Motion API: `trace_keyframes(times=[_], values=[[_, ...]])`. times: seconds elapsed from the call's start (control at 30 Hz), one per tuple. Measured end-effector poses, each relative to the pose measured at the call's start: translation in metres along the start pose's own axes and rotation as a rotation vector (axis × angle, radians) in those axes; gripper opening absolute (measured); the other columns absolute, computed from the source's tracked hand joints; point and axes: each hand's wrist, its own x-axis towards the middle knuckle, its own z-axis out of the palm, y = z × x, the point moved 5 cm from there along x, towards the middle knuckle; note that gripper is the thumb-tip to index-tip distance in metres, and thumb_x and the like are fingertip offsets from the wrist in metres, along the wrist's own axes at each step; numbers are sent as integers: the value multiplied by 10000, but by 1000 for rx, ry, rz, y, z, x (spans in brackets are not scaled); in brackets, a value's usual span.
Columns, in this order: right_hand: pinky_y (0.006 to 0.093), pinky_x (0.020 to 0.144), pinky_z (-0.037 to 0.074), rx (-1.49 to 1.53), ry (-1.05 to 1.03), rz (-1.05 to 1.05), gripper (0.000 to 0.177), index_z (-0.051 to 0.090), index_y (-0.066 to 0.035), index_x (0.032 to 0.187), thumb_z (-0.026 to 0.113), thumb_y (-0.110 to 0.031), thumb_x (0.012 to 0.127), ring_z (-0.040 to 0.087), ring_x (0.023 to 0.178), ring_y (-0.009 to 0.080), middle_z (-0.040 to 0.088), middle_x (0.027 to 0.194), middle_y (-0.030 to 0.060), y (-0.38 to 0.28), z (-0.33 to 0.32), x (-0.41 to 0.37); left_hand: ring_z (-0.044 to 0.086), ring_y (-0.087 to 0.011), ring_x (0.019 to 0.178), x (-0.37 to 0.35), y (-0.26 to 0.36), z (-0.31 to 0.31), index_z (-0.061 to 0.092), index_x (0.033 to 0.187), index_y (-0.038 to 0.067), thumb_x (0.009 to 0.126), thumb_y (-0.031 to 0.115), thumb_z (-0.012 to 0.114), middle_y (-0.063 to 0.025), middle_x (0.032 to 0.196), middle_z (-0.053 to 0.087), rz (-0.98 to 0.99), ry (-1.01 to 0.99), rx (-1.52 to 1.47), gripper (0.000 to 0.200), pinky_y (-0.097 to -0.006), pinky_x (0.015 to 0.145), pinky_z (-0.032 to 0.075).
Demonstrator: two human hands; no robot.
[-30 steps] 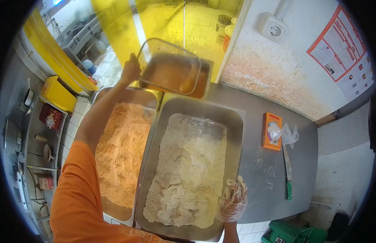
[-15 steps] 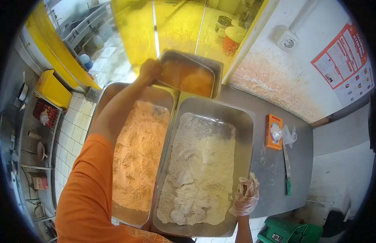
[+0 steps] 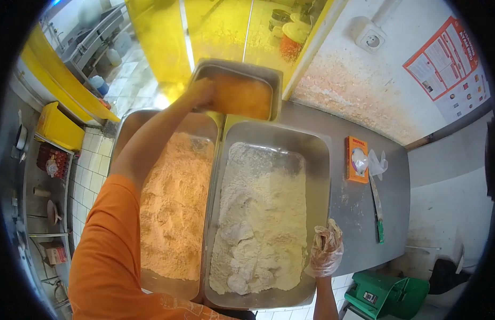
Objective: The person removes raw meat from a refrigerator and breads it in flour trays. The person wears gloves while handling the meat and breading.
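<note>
My left hand [image 3: 205, 93] reaches across to the left side of a metal pan of orange liquid [image 3: 242, 96]. It is over the pan's inner edge, and its fingers are blurred and partly hidden. My right hand [image 3: 326, 248], in a clear, flour-smeared plastic glove, is beside the right rim of a deep metal tray [image 3: 319, 160]. Its fingers are curled together, with nothing visible in them. Pale flour [image 3: 269, 213] fills that tray, with several coated lumps [image 3: 239, 234] lying in it. My left arm crosses a second tray [image 3: 167, 282] holding orange-tinted flour [image 3: 175, 208].
On the grey counter [image 3: 349, 213] to the right lie an orange box [image 3: 356, 160], a clear plastic bag [image 3: 378, 164] and a green-handled knife [image 3: 378, 213]. A green bin [image 3: 388, 293] stands below. Yellow strip curtains [image 3: 215, 32] hang behind the liquid pan. Shelves [image 3: 45, 213] are at left.
My left hand has moved from the rim of the liquid pan inward over its left side. My right hand stays beside the flour tray. The view has shifted slightly.
</note>
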Motion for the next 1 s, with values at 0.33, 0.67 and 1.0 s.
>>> trace_keyframes(times=[0.33,0.67,1.0], values=[[463,996,446,40,-8,16,263,616,-151,1078,643,-95,823,563,1142,349,609,1212,115,1,-2,-1,681,-328,726,-5,-9,18,747,867,131,725,225,703,-138,845,705,-73,-414,-47,175,-418,663,530],[369,978,468,566,-134,357,362,586,-86,1229,604,-142,872,542,1210,286,593,1264,126,8,8,-12,674,-290,721,3,13,-20,684,792,56,888,451,578,-148,752,682,23,-183,50,419,-474,641,519],[351,900,506,-85,-1037,-145,488,546,0,1264,669,-159,820,576,1122,269,610,1098,193,-144,114,-21,673,-131,891,-231,89,-198,641,1140,18,917,46,589,-113,999,714,-107,307,-503,231,-281,788,517]])
